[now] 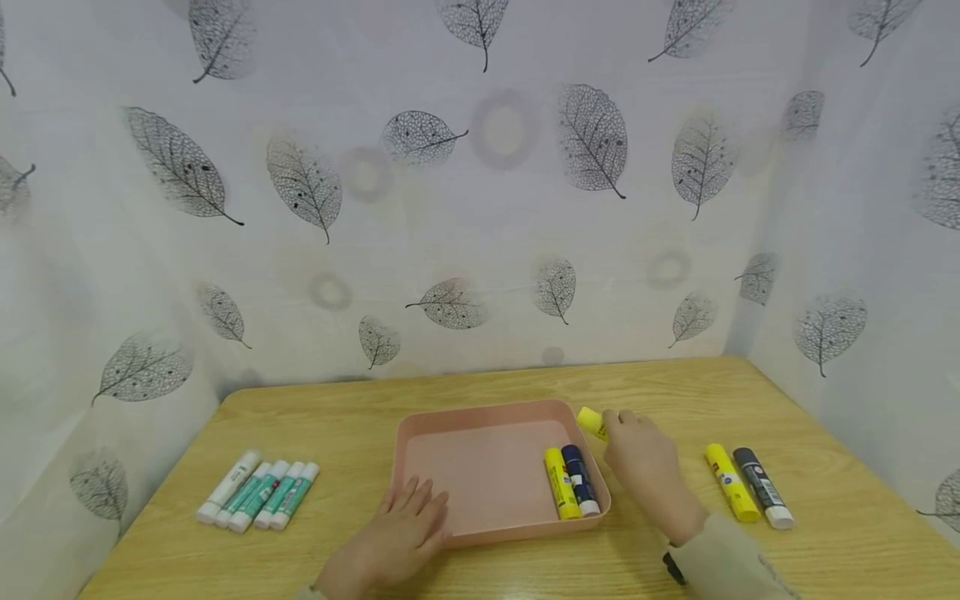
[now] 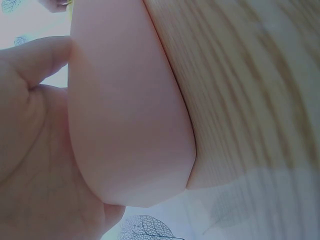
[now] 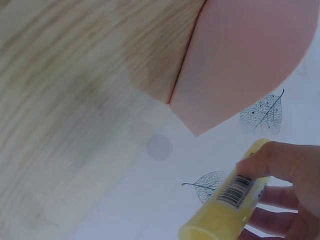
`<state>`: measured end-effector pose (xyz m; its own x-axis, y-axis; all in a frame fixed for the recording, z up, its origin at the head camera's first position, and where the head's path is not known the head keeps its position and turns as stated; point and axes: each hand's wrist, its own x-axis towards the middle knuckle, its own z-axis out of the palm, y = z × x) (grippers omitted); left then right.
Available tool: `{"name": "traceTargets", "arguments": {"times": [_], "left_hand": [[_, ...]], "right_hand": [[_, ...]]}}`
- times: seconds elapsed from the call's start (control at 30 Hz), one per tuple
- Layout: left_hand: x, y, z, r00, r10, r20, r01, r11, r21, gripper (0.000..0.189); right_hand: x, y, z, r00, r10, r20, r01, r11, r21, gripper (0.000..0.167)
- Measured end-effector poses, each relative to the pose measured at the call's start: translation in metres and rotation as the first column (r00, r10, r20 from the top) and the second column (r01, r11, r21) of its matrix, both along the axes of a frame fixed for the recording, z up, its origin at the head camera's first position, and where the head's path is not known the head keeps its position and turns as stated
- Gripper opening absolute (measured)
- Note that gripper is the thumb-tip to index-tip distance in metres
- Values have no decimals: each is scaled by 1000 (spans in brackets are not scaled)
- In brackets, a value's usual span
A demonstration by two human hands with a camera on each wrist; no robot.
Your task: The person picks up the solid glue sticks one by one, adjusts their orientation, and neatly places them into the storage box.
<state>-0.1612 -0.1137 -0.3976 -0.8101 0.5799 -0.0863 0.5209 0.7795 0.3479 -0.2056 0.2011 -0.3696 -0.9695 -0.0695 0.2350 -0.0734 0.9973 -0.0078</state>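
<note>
My right grip has closed fingers and thumb round a yellow glue stick, which I hold raised near the far right corner of the pink tray. In the right wrist view the glue stick slants, its barcode showing beside my thumb, apart from the tray's outer wall. My left grip is wide, fingers spread and stretched out over the tray's near rim towards its left end, my palm against the outside wall.

Inside the tray, at its right end, a yellow stick and a dark blue stick with a white end lie side by side, pointing away from me. Well to the right, on the wooden desk, a second yellow stick lies just beside a black stick, also white at its near end. Well to the left, five white-and-green sticks lie in a slanting row, close together. A leaf-printed cloth hangs beyond the far edge.
</note>
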Motion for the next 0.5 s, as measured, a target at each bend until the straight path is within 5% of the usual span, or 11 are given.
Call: {"name": "traceTargets", "arguments": {"times": [0.33,0.5], "left_hand": [[0,0,0,1000,4,3,-4,1000,2,54],[0,0,1,1000,7,15,-7,1000,3,56]], "right_hand": [[5,-24,-2,969,109,-223,-90,991,97,39],[5,-37,-1,962,152,-229,-130,986,109,36]]}}
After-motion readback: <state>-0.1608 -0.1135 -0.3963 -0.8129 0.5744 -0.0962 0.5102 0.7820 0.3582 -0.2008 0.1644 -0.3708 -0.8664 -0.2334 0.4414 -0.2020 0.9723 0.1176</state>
